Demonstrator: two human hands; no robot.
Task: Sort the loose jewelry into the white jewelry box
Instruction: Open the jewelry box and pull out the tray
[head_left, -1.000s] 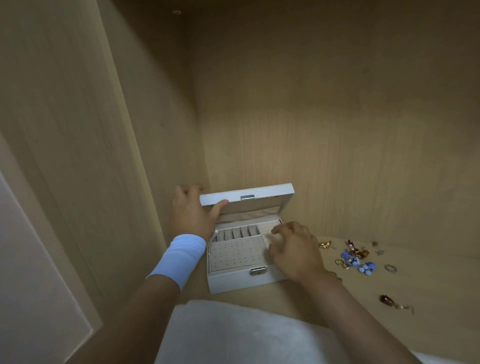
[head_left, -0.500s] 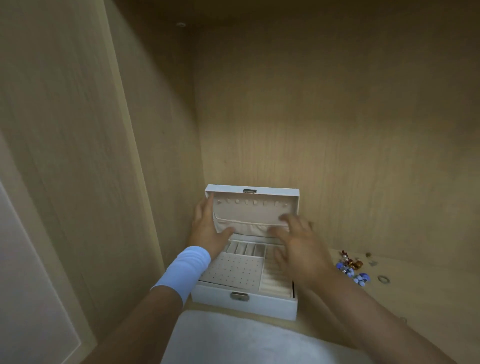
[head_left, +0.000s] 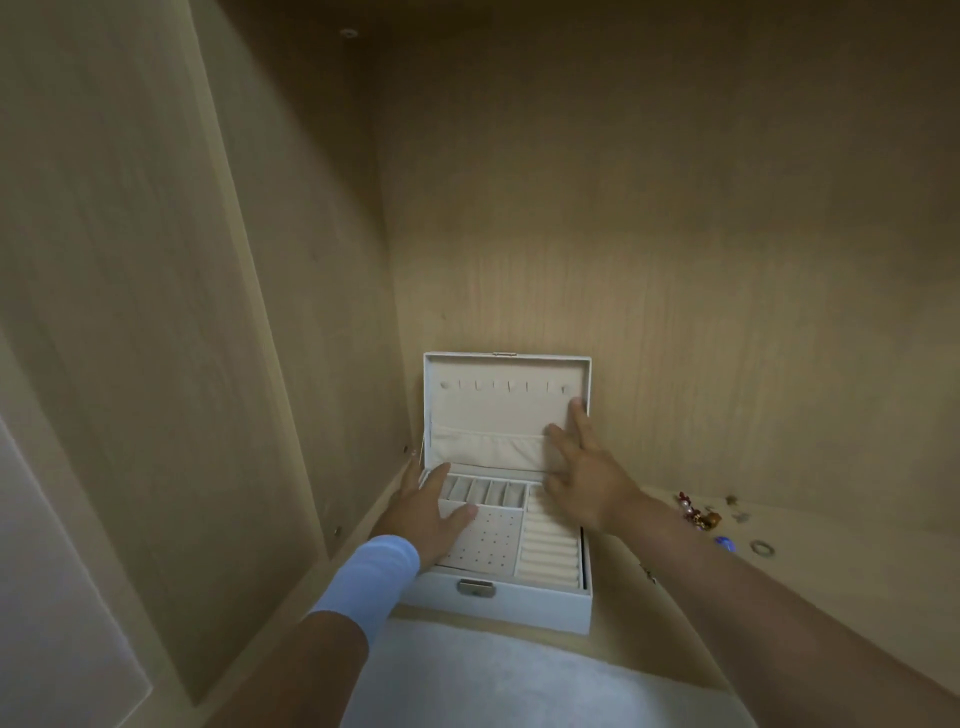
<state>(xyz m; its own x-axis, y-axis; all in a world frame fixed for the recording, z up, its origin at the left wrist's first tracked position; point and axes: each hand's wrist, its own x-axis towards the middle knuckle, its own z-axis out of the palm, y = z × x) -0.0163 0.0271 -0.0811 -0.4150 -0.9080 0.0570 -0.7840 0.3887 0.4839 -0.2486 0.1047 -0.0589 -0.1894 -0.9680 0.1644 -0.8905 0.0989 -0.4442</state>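
The white jewelry box (head_left: 524, 600) stands in the left back corner of a wooden shelf, its lid (head_left: 498, 410) upright and fully open against the back wall. Inside lie a dotted earring pad, small slots and ring rolls. My left hand (head_left: 423, 512), with a blue wristband, rests on the box's left edge, thumb on the earring pad. My right hand (head_left: 582, 480) lies flat with straight fingers against the right side of the lid's lining. Loose jewelry (head_left: 701, 514) lies on the shelf to the right, with a blue bead (head_left: 724, 542) and a ring (head_left: 761, 547).
Wooden side wall (head_left: 291, 312) close on the left and back wall (head_left: 675, 260) right behind the lid. A white cloth (head_left: 519, 680) lies in front of the box. My right forearm crosses the shelf between box and jewelry.
The lid has swung from half raised to fully upright. My right hand went from the tray up onto the lid's lining, and my left hand dropped from the lid to the box's left edge.
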